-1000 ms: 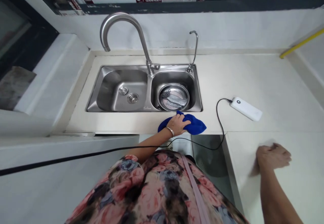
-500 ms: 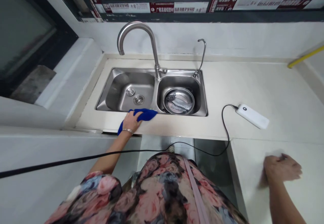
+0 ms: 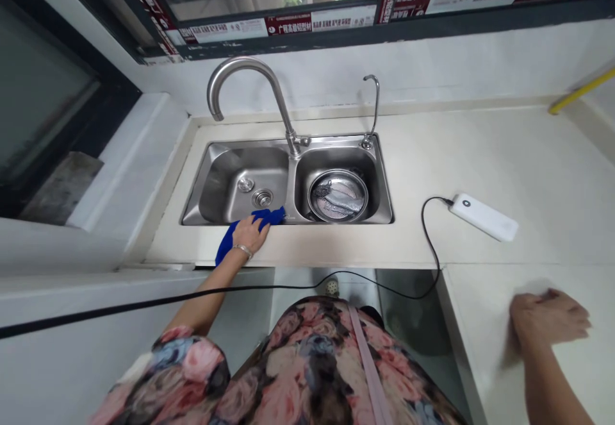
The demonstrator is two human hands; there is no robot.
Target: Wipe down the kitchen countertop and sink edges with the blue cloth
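My left hand (image 3: 250, 234) presses down on a blue cloth (image 3: 228, 243) at the front edge of the stainless double sink (image 3: 291, 181). Part of the cloth juts past the fingers over the rim of the left basin, and the rest trails beside the wrist. Over at the right, my right hand (image 3: 552, 317) is at the lower counter (image 3: 475, 309), its fingers curled and slightly blurred. No object shows in it. A metal strainer basket (image 3: 312, 197) holding a silvery, fish-like piece (image 3: 343, 200) sits in the right basin.
A large faucet (image 3: 250, 66) and a thin spout (image 3: 376, 101) rise behind the sink. On the right counter lies a white power bank (image 3: 485, 216), its black cable (image 3: 288, 286) crossing in front of my body. A yellow pipe (image 3: 576, 95) stands at the far right.
My left hand and the cloth have shifted slightly left along the sink's front edge. The view has tilted a little. My right hand stays over the right counter.
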